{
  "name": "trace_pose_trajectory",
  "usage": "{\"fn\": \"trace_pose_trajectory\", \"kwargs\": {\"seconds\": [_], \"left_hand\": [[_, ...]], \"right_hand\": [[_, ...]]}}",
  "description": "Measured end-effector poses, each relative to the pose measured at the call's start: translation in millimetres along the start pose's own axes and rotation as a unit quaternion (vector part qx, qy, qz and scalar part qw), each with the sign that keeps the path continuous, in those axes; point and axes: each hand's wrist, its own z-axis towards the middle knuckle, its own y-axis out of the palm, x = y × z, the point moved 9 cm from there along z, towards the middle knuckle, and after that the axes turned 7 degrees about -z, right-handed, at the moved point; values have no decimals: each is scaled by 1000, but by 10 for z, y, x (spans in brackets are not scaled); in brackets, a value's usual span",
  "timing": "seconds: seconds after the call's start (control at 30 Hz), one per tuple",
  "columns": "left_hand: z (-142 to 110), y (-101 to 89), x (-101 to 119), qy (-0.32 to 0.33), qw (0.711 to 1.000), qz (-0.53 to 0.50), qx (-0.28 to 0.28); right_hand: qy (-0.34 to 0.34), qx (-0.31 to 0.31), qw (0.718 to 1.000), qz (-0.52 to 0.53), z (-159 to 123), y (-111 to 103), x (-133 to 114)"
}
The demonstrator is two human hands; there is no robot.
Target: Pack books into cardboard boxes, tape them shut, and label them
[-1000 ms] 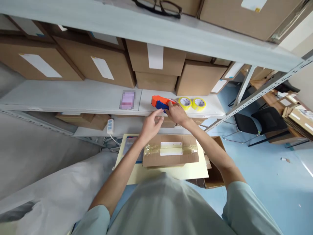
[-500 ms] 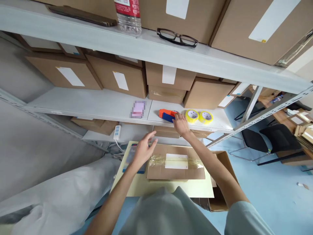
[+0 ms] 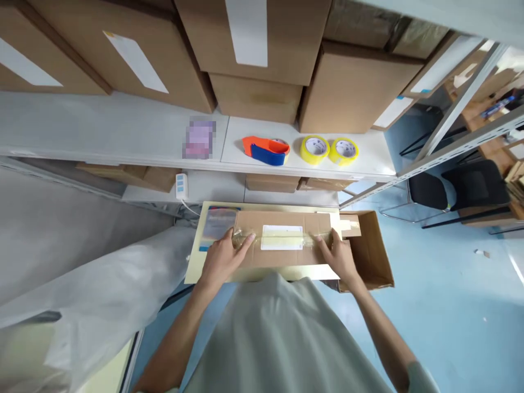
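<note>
A taped cardboard box [image 3: 282, 259] with a white label lies on the small pale yellow table [image 3: 194, 267] in front of me. My left hand [image 3: 225, 254] grips its left end, thumb on top and fingers at the far side. At the right end my right hand [image 3: 338, 254] holds the box the same way. Above, on the shelf, rests an orange and blue tape dispenser [image 3: 266, 151] with a roll in it. Two yellow tape rolls [image 3: 315, 149] stand to its right.
An open cardboard carton [image 3: 370, 251] stands right of the table. Left of the box lies a clear plastic sheet or pouch with blue edges [image 3: 216, 224]. Sealed boxes [image 3: 257, 98] fill the back of the shelf. Translucent plastic sheeting [image 3: 102, 289] hangs at the left.
My right hand has left the tape dispenser on the shelf and come down to the box. My left hand has moved onto the box's left end. The view has tilted down.
</note>
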Motion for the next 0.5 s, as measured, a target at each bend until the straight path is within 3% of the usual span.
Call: {"fn": "trace_pose_trajectory", "kwargs": {"seconds": [0.1, 0.2, 0.5], "left_hand": [[50, 53, -25, -29, 999, 30, 28], [91, 67, -117, -26, 998, -29, 39], [-22, -47, -168, -3, 995, -91, 36]], "right_hand": [[62, 43, 997, 34, -81, 133, 5], [78, 72, 987, 120, -95, 167, 63], [44, 30, 929, 367, -73, 190, 161]]}}
